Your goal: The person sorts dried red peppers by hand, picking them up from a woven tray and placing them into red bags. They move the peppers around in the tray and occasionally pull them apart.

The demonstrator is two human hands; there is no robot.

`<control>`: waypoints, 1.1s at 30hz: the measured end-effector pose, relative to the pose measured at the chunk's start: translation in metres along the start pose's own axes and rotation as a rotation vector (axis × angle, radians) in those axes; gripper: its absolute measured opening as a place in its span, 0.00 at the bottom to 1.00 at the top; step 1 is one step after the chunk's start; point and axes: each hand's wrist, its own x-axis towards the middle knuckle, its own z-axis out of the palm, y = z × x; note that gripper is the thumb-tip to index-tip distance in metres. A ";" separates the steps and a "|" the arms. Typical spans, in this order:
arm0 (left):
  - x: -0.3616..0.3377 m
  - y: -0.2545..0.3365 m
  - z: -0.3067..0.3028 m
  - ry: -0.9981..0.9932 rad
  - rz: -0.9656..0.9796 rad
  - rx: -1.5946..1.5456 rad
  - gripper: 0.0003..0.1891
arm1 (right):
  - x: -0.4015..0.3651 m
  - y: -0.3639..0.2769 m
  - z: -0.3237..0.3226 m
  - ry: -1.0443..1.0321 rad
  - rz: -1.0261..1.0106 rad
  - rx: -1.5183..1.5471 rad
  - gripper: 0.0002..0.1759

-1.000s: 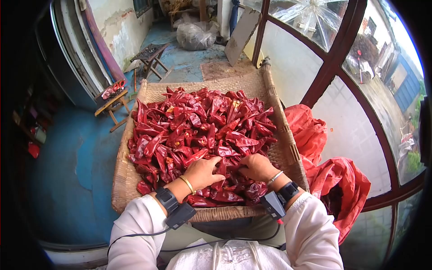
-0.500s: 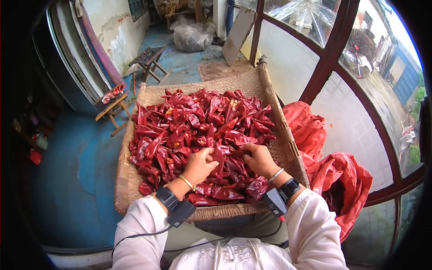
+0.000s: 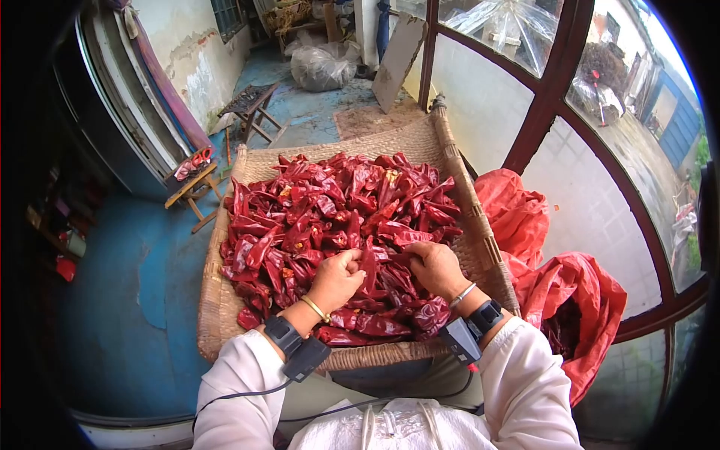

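A large heap of dried red chili peppers (image 3: 322, 202) fills the woven bamboo tray (image 3: 208, 311) in front of me. My left hand (image 3: 337, 281) is closed, pinching one dried chili pepper (image 3: 367, 264) that stands upright between thumb and fingers, just above the heap. To its right, my right hand (image 3: 437, 270) is also closed, its fingertips on a darker dried chili pepper (image 3: 401, 259) that is partly hidden by the fingers. Both hands are over the near half of the tray, a short gap apart.
A red plastic sack (image 3: 574, 300) with dark contents stands right of the tray, beside the framed glass panels (image 3: 577, 202). Left are a small wooden stool (image 3: 193, 187) and the blue floor (image 3: 120, 300). Farther back are a folding stool (image 3: 251, 105) and a clear plastic bag (image 3: 322, 64).
The whole view has shifted slightly. My hands hold nearly the same pose, with the chili pepper in my left hand still upright.
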 end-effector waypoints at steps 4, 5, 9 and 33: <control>0.000 0.001 -0.002 -0.015 0.060 0.082 0.19 | 0.001 -0.001 -0.006 0.067 0.034 -0.115 0.11; -0.001 0.002 -0.002 -0.039 0.087 0.126 0.18 | 0.000 -0.003 -0.006 0.030 0.050 -0.162 0.09; -0.005 -0.002 0.001 -0.132 0.235 0.365 0.22 | -0.002 0.004 -0.002 -0.215 0.035 -0.395 0.09; -0.005 0.007 -0.002 -0.115 0.206 0.158 0.11 | -0.083 -0.003 -0.120 0.580 -0.004 -0.076 0.11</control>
